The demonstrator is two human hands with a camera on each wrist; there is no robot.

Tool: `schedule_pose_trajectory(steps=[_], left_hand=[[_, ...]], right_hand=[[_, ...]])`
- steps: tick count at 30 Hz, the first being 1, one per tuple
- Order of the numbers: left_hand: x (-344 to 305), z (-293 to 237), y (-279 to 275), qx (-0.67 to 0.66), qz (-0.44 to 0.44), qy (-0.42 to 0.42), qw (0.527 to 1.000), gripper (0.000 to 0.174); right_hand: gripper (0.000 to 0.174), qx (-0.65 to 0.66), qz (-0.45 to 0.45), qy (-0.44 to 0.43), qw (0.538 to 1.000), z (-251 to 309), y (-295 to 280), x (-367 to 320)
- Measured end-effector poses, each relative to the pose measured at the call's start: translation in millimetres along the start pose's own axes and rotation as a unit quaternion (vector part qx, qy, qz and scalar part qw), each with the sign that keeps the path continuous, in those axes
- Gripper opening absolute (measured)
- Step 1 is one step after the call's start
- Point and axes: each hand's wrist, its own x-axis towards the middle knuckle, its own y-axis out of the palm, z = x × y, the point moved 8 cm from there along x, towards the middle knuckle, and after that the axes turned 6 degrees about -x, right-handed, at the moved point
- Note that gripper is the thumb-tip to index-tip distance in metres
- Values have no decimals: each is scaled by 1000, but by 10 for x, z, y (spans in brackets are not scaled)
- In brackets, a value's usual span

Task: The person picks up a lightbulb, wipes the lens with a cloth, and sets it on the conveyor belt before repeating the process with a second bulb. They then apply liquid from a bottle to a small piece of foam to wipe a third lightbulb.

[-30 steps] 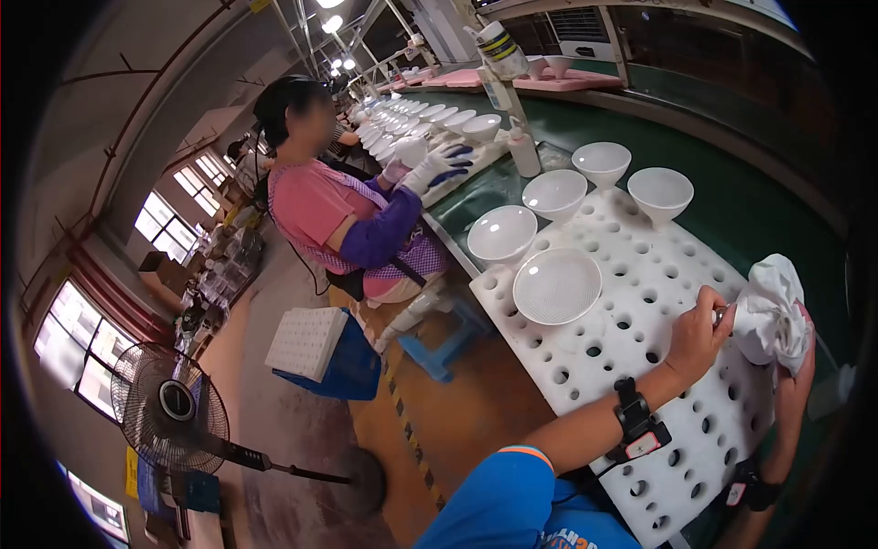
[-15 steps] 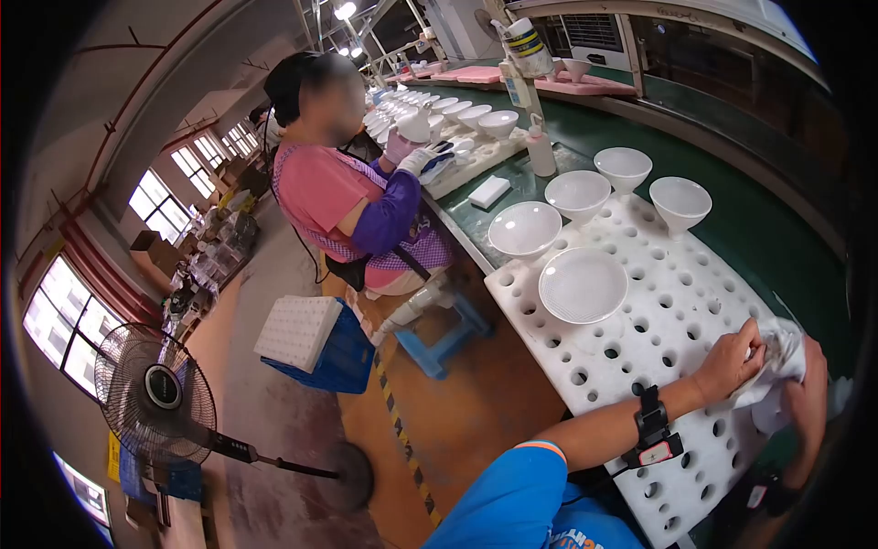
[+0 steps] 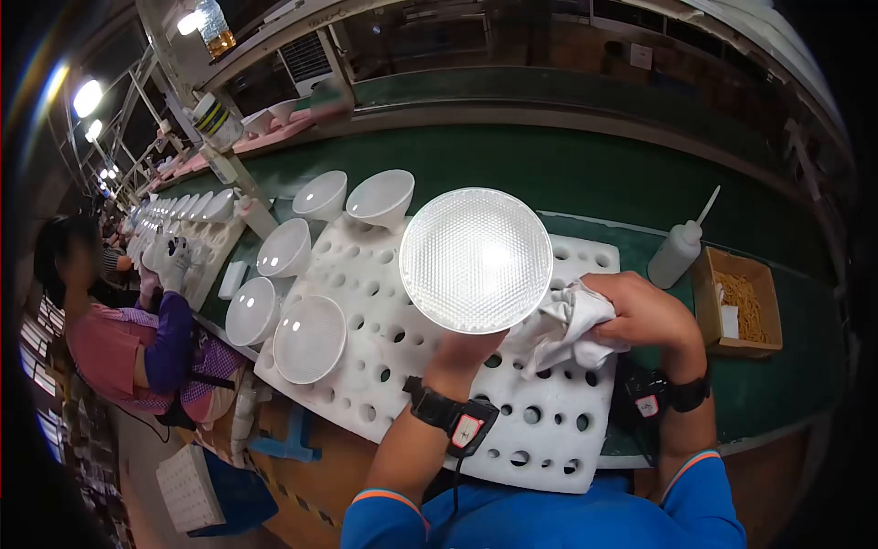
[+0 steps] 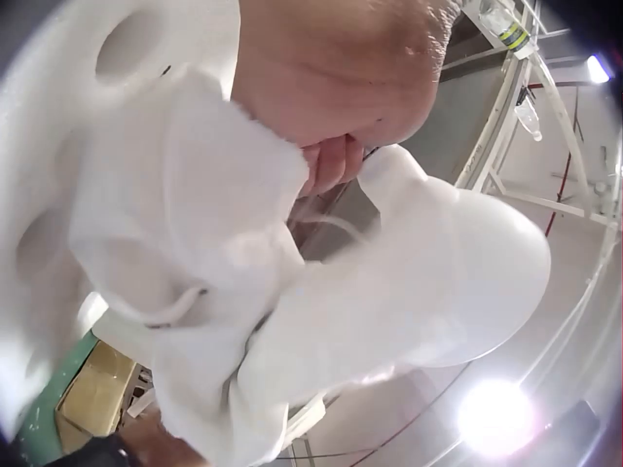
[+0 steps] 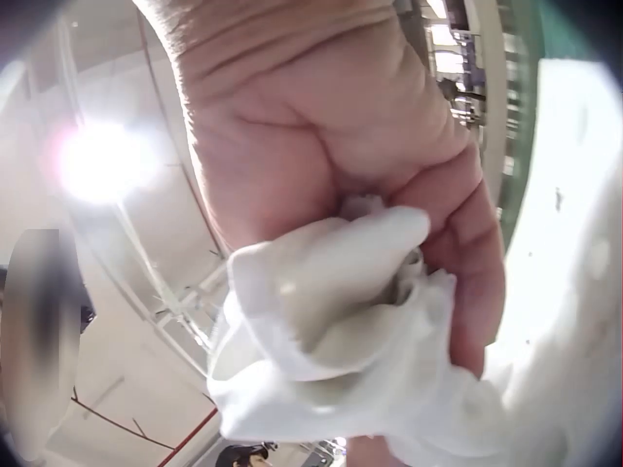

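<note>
A white cone-shaped lamp (image 3: 476, 261) is held up over the foam board (image 3: 549, 389), its round dimpled face turned to the head camera. My left hand (image 3: 465, 355) grips it from below and behind, with the fingers mostly hidden by the face. In the left wrist view, curled fingers show beside the lamp's narrow neck (image 4: 389, 185). A crumpled white cloth (image 3: 567, 325) is bunched in my right hand (image 3: 645, 311), just right of the lamp. From the right wrist, folds of this cloth (image 5: 331, 331) show between thumb and fingers.
Several similar white lamps (image 3: 311, 339) stand in holes along the board's left end. A squeeze bottle (image 3: 675, 254) and a box (image 3: 759, 343) of small yellowish pieces are at the right. Another person (image 3: 119, 357) sits at the left, near a blue crate (image 3: 238, 499).
The head view has swung right. The lamp, earlier largely covered by the cloth at the board's right side, is now raised face-on, and the right hand holds the cloth beside it.
</note>
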Motion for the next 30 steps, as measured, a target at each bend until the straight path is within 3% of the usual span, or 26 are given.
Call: schedule_pose_trajectory(steps=[3, 6, 7, 9, 10, 12, 14, 18, 21, 24, 27, 30], left_hand=[[27, 12, -77, 68, -22, 12, 997, 48], [-3, -10, 33, 210, -7, 58, 976, 47], [-34, -26, 120, 298, 11, 89, 950, 47], [-69, -57, 263, 440, 37, 149, 885, 47], [-63, -49, 291, 458, 42, 155, 874, 48], [40, 105, 207, 228, 31, 39, 972, 48], [77, 241, 103, 6, 2, -58, 998, 49], [116, 403, -279, -18, -72, -95, 993, 48], [111, 414, -281, -2, -67, -100, 993, 50], [88, 417, -146, 13, -50, -113, 992, 52], [95, 418, -36, 33, -32, -124, 991, 54], [94, 428, 34, 50, -23, -133, 990, 57]], right_hand=[[74, -211, -154, -4, 965, 102, -200, -287], [86, 33, -123, -163, 978, 340, -214, -397], [87, 130, -108, -139, 976, 329, -186, -394], [87, 136, -201, -127, 962, 317, -224, -395], [87, 137, -249, -120, 951, 301, -247, -400], [93, 183, -269, -102, 940, 255, -233, -362], [97, 296, -238, -95, 920, 270, -139, -267], [113, 187, -313, -103, 925, 253, -63, -185], [101, 184, -317, -94, 926, 307, -99, -196], [85, 268, -266, -68, 923, 154, -5, -97], [78, 332, -271, -74, 900, 90, 31, -84], [88, 300, -277, -88, 908, 152, -21, -115]])
